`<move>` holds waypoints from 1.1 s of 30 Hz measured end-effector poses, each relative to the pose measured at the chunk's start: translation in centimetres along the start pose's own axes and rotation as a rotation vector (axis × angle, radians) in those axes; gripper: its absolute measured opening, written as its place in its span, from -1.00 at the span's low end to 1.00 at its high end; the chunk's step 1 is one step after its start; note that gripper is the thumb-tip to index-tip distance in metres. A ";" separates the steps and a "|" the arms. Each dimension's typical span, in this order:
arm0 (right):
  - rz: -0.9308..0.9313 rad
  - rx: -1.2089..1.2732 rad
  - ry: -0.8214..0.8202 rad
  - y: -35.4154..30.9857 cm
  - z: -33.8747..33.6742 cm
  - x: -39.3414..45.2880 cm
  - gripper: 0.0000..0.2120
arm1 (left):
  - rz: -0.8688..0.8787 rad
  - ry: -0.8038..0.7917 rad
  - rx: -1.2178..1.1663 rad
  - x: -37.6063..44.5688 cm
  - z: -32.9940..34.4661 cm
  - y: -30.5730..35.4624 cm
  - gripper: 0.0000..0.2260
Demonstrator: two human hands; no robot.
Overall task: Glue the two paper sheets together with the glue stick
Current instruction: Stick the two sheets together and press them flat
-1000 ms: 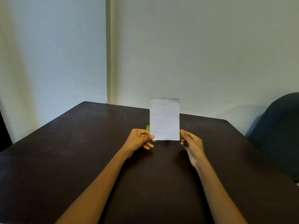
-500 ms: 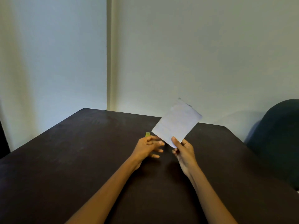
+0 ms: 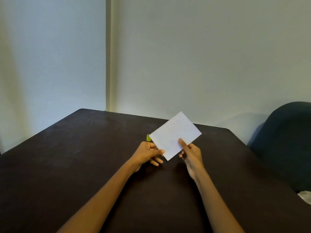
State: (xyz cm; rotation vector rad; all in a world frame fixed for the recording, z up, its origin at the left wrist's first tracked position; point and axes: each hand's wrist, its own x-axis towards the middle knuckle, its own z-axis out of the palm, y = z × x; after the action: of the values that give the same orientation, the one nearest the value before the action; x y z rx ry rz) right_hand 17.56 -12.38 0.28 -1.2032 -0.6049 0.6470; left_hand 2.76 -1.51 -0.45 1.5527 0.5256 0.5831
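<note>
So we've got the paper (image 3: pixel 175 136) up off the table (image 3: pixel 67 157), tilted diagonally, held between both hands. Our right hand (image 3: pixel 191 155) pinches it near its lower edge, thumb flat on the side facing us and the other fingers behind. Our left hand (image 3: pixel 148 153) has its fingers curled, thumb tip touching the lower left edge of the paper, so it looks like a light pinch there, though honestly we can't tell how firm it is.

We only see 1 white face, so whether that's 2 sheets stacked or just 1 we can't say from here.

The glue stick (image 3: pixel 148 137) is just past our left hand, a little green bit peeking out from behind the paper's left corner. Can't tell if the cap is on.

Our guess on the step: we're handling the paper, glue not yet in hand. Nothing visible tells us if any glue is already on.

Next move probably calls for laying the paper flat in front of our hands, freeing the left one, and reaching just beyond it for the stick. Paper's floppy, so we'd keep the right pinch until it's down.
</note>
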 end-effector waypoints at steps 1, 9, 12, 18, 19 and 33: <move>0.003 -0.068 -0.054 0.1 0.4 -0.2 -0.85 | 0.000 -0.007 0.003 0.0 -0.1 0.0 -0.93; 0.022 0.118 0.229 -1.0 -2.6 0.6 -0.88 | -0.022 -0.053 -0.058 -0.1 -0.8 0.3 -0.80; 0.032 0.164 0.208 -1.0 -2.5 0.6 -0.91 | 0.003 0.056 -0.070 -0.1 -0.7 0.2 -0.77; 0.066 0.281 0.013 -1.0 -1.3 0.2 -0.98 | 0.141 0.175 -0.357 -0.4 -1.5 0.6 -0.68; 0.069 0.285 -0.013 -0.9 -0.8 0.1 -0.99 | 0.142 0.148 -0.376 -0.4 -1.2 0.7 -0.65; -0.012 -0.112 -0.055 -0.1 0.6 -0.5 -0.85 | 0.068 0.095 -0.149 0.2 0.0 -0.5 -0.72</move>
State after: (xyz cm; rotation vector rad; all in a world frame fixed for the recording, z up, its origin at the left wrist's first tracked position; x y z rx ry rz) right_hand 16.76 -12.39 0.47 -1.2884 -0.7015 0.6451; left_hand 2.88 -1.35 -0.91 1.4110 0.4916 0.7348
